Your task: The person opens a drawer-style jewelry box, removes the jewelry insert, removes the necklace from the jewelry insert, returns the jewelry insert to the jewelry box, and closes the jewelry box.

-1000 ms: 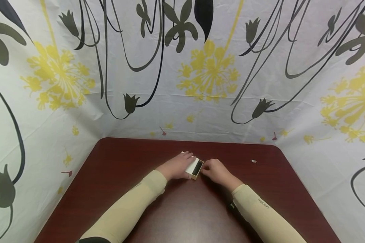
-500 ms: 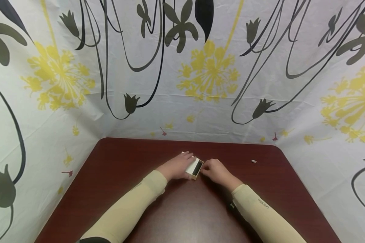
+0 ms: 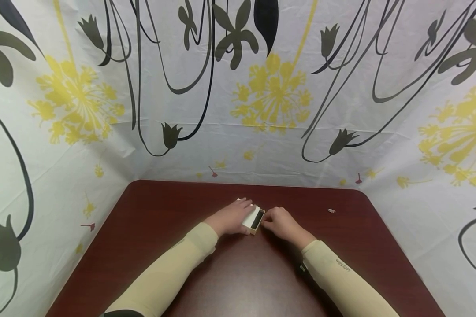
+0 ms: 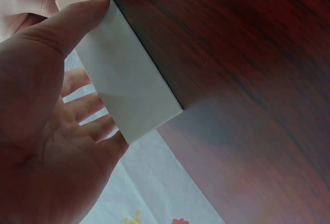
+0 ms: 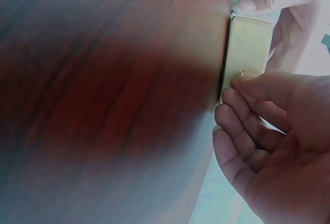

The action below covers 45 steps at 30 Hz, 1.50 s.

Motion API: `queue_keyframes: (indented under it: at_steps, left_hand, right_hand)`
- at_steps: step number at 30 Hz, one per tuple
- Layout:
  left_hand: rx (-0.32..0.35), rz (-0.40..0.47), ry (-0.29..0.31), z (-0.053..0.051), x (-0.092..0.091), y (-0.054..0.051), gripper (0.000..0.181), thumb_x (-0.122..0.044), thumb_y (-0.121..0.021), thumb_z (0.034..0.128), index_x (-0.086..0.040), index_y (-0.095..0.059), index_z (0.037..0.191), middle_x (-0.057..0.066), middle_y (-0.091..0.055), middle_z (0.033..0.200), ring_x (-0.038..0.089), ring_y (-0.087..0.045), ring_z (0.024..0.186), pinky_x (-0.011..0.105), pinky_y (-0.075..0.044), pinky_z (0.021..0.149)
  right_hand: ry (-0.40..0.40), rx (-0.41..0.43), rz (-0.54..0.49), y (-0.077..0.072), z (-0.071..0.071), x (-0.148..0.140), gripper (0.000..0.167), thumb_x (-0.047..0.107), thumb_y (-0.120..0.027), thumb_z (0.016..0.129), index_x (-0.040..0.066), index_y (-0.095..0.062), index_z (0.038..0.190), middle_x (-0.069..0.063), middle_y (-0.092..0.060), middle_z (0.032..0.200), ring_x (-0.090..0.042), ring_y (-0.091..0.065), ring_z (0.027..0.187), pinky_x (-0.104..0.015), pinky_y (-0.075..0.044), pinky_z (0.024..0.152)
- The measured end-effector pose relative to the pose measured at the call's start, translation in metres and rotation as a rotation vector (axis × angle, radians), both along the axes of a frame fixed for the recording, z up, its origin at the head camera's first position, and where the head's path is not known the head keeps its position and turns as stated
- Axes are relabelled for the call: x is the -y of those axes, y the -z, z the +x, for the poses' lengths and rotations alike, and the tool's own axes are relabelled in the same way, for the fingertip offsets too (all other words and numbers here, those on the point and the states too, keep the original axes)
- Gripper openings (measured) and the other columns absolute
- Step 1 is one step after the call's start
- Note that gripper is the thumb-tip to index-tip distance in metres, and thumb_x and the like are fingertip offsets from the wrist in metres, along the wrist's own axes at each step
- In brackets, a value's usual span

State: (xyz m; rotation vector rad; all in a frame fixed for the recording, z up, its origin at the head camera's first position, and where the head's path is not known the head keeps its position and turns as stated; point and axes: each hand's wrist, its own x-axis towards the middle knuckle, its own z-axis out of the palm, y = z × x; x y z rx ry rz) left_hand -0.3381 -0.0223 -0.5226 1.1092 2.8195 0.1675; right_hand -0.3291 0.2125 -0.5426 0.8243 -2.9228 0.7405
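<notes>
A small white box (image 3: 249,219) sits on the table, its pale gold drawer (image 3: 258,219) partly out at the right and showing a dark inside. My left hand (image 3: 232,216) grips the white sleeve, thumb along the near side and fingers spread over the top and far side. At the drawer's gold front (image 5: 250,44), a tiny shiny knob (image 5: 242,72) shows just by the thumb tip of my right hand (image 5: 268,126). Thumb and index finger of that hand pinch there, while its other fingers are curled. How much of the knob lies between them is hidden.
A tiny silvery object (image 3: 331,210) lies on the dark red-brown table (image 3: 174,202), to the right of my right hand. Cloth walls (image 3: 206,105) with a flower print stand close behind the table and along both sides.
</notes>
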Motion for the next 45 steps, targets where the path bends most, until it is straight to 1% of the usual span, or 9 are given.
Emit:
queue_keyframes:
  at_steps: [13,19,29,40,45]
  left_hand:
    - [0.01,-0.01,-0.014,-0.0014,-0.0001,0.0011,0.094,-0.043,-0.086,0.0961,-0.009,-0.041,0.171,0.013,-0.039,0.176,0.035,-0.03,0.165,0.043,-0.024,0.135]
    - [0.018,-0.005,-0.018,-0.0019,0.0001,0.0016,0.094,-0.042,-0.086,0.0963,-0.01,-0.04,0.171,0.013,-0.038,0.176,0.034,-0.029,0.166,0.043,-0.024,0.135]
    - [0.012,-0.007,-0.018,-0.0018,-0.0002,0.0006,0.094,-0.043,-0.087,0.0959,-0.01,-0.041,0.171,0.012,-0.039,0.176,0.034,-0.03,0.166,0.043,-0.024,0.135]
    - [0.0,0.003,0.0,-0.0016,-0.0009,0.0025,0.093,-0.042,-0.087,0.0945,-0.008,-0.043,0.169,0.014,-0.042,0.174,0.036,-0.033,0.164,0.042,-0.025,0.135]
    - [-0.003,0.002,0.007,-0.001,-0.0006,0.002,0.093,-0.042,-0.087,0.0955,-0.007,-0.042,0.169,0.015,-0.042,0.174,0.037,-0.033,0.164,0.043,-0.024,0.135]
  right_hand:
    - [0.007,0.005,0.008,-0.0011,-0.0007,0.0018,0.008,0.008,-0.083,0.096,0.012,-0.085,0.089,0.005,-0.078,0.085,-0.014,-0.074,0.084,-0.039,-0.063,0.079]
    - [-0.003,0.009,0.006,-0.0022,-0.0008,0.0024,0.008,0.009,-0.082,0.097,0.011,-0.085,0.09,0.006,-0.078,0.085,-0.013,-0.074,0.083,-0.039,-0.063,0.078]
    - [-0.023,-0.023,0.007,-0.001,-0.0029,0.0019,0.008,0.008,-0.083,0.096,0.011,-0.085,0.089,0.006,-0.078,0.084,-0.014,-0.074,0.082,-0.039,-0.063,0.077]
    - [-0.009,0.004,0.001,0.0,-0.002,0.0034,0.01,0.009,-0.082,0.097,0.012,-0.085,0.089,0.007,-0.078,0.083,-0.012,-0.072,0.08,-0.038,-0.063,0.076]
    - [-0.002,0.013,0.004,0.0003,-0.0024,0.0044,0.009,0.009,-0.082,0.097,0.012,-0.085,0.089,0.008,-0.077,0.083,-0.011,-0.072,0.08,-0.037,-0.062,0.077]
